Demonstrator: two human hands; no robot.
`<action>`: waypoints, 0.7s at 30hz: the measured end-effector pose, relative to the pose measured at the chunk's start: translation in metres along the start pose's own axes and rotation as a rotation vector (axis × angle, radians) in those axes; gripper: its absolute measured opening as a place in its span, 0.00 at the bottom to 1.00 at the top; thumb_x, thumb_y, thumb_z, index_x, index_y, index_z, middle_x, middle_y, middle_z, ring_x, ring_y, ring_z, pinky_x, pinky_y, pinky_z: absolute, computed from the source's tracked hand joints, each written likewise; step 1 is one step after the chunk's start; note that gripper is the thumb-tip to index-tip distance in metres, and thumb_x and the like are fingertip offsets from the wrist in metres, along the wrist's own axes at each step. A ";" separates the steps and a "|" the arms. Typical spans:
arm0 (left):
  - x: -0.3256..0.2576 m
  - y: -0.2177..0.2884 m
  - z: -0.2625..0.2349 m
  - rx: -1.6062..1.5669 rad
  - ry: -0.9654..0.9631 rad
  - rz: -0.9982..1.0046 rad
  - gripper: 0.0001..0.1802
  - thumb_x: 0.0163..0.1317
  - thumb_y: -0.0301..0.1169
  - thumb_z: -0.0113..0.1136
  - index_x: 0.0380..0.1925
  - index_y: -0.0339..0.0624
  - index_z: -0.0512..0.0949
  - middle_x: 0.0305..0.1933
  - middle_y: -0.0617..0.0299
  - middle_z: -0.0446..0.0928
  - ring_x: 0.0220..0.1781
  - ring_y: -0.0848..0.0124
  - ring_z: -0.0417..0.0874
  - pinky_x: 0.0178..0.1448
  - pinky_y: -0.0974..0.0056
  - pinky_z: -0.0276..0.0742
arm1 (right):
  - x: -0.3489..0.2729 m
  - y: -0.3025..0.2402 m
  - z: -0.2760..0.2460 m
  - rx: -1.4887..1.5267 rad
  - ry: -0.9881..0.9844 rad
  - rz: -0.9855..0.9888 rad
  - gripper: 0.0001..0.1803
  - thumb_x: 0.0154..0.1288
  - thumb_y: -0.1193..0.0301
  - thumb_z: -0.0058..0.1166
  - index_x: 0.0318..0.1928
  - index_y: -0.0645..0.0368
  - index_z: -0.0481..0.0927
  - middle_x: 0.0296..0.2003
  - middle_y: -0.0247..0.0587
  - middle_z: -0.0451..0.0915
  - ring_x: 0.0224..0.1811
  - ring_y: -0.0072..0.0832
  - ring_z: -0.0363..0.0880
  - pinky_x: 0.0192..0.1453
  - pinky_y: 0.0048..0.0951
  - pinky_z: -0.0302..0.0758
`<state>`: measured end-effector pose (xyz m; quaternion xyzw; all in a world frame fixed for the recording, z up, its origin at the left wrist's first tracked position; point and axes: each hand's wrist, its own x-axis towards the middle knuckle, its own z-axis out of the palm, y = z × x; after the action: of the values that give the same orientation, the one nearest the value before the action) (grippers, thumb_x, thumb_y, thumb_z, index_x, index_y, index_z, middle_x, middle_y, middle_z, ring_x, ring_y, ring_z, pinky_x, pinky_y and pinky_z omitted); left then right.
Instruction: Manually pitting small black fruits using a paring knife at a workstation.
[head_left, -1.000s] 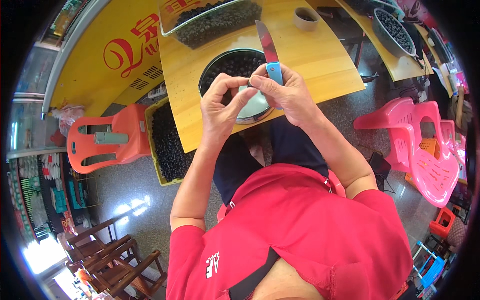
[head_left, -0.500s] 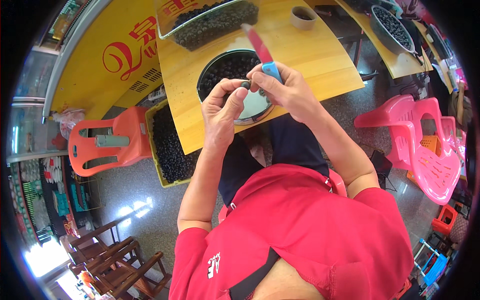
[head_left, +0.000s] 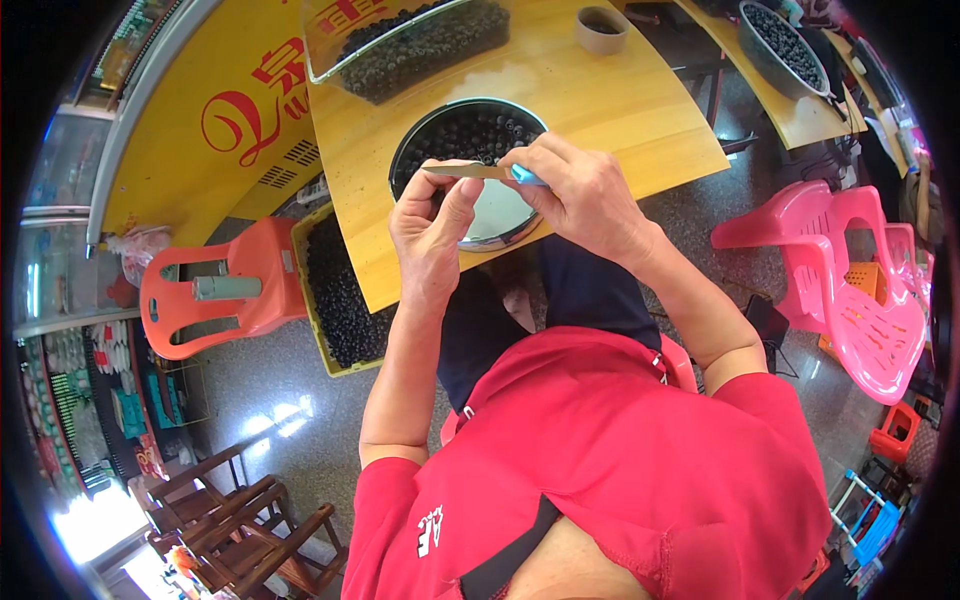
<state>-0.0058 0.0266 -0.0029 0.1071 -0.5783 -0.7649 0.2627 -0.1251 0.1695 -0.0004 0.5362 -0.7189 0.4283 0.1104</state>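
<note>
My right hand (head_left: 592,205) is closed round the blue handle of a small knife (head_left: 470,171), its blade level and pointing left. The blade lies across the fingertips of my left hand (head_left: 428,235), which are pinched together. Whatever small piece they hold is mostly hidden behind the blade. Both hands are above the near part of a round metal pan (head_left: 394,165). Small dark round pieces (head_left: 480,132) fill the pan's far part, while its pale bottom shows on the near side.
A clear plastic bin (head_left: 320,75) of dark pieces and a small cup (head_left: 601,40) stand farther back on the wooden table (head_left: 640,130). Left of my legs is a yellow crate (head_left: 318,335), full of dark pieces. An orange chair (head_left: 240,260) and pink chairs (head_left: 850,290) flank the table.
The knife has swung from pointing up and away to lying level across my left fingertips. The small dark round piece seen in the left pinch is now covered.
</note>
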 end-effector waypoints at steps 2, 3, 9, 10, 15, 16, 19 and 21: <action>-0.001 0.001 -0.001 0.006 -0.017 0.013 0.07 0.63 0.28 0.64 0.39 0.39 0.79 0.30 0.74 0.71 0.26 0.86 0.63 0.28 0.79 0.56 | -0.001 0.001 0.001 -0.002 -0.024 0.003 0.10 0.58 0.74 0.60 0.42 0.58 0.79 0.31 0.41 0.78 0.29 0.40 0.79 0.29 0.36 0.74; -0.001 0.003 0.000 0.013 -0.032 0.027 0.07 0.63 0.28 0.64 0.39 0.39 0.78 0.30 0.74 0.71 0.27 0.86 0.63 0.29 0.79 0.56 | -0.002 0.003 0.003 -0.003 -0.023 0.003 0.10 0.58 0.74 0.60 0.42 0.58 0.79 0.31 0.41 0.78 0.29 0.40 0.79 0.29 0.36 0.74; -0.009 0.017 0.004 0.003 -0.044 0.089 0.07 0.61 0.26 0.64 0.39 0.36 0.80 0.31 0.72 0.69 0.29 0.85 0.65 0.30 0.79 0.58 | -0.002 0.013 0.009 -0.034 0.011 0.110 0.07 0.63 0.70 0.58 0.39 0.60 0.80 0.29 0.42 0.78 0.28 0.36 0.79 0.31 0.35 0.74; -0.005 0.015 0.002 0.038 -0.023 0.087 0.08 0.61 0.25 0.64 0.39 0.35 0.81 0.31 0.72 0.69 0.30 0.84 0.65 0.32 0.78 0.59 | 0.002 0.008 0.007 0.197 0.020 0.165 0.08 0.65 0.68 0.58 0.39 0.60 0.80 0.28 0.38 0.77 0.27 0.30 0.77 0.30 0.32 0.72; -0.008 0.003 -0.004 0.087 0.021 0.141 0.08 0.59 0.19 0.63 0.39 0.36 0.80 0.30 0.72 0.67 0.32 0.83 0.65 0.37 0.77 0.60 | 0.017 -0.023 0.002 0.763 -0.179 0.437 0.14 0.69 0.61 0.56 0.36 0.60 0.80 0.25 0.25 0.73 0.25 0.14 0.68 0.28 0.21 0.64; -0.008 0.003 -0.007 0.138 -0.002 0.193 0.08 0.59 0.18 0.63 0.39 0.37 0.80 0.30 0.71 0.67 0.32 0.82 0.65 0.37 0.77 0.60 | 0.019 -0.025 0.005 0.820 -0.198 0.490 0.14 0.69 0.61 0.56 0.35 0.59 0.79 0.24 0.24 0.72 0.24 0.12 0.66 0.26 0.19 0.61; -0.011 0.002 -0.021 0.210 -0.061 0.267 0.09 0.57 0.18 0.64 0.39 0.37 0.80 0.29 0.69 0.66 0.31 0.80 0.66 0.36 0.75 0.61 | 0.021 -0.039 0.007 0.933 -0.300 0.609 0.13 0.70 0.61 0.54 0.33 0.57 0.79 0.22 0.24 0.71 0.21 0.08 0.61 0.23 0.15 0.55; -0.015 0.006 -0.025 0.162 -0.105 0.279 0.09 0.58 0.19 0.64 0.39 0.37 0.79 0.29 0.70 0.67 0.31 0.81 0.66 0.35 0.75 0.62 | 0.020 -0.048 0.011 0.946 -0.235 0.679 0.12 0.70 0.62 0.54 0.35 0.57 0.79 0.22 0.24 0.72 0.20 0.08 0.60 0.22 0.14 0.54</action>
<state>0.0202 0.0124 -0.0076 0.0065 -0.6605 -0.6762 0.3262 -0.0886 0.1453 0.0291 0.3111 -0.5885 0.6514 -0.3641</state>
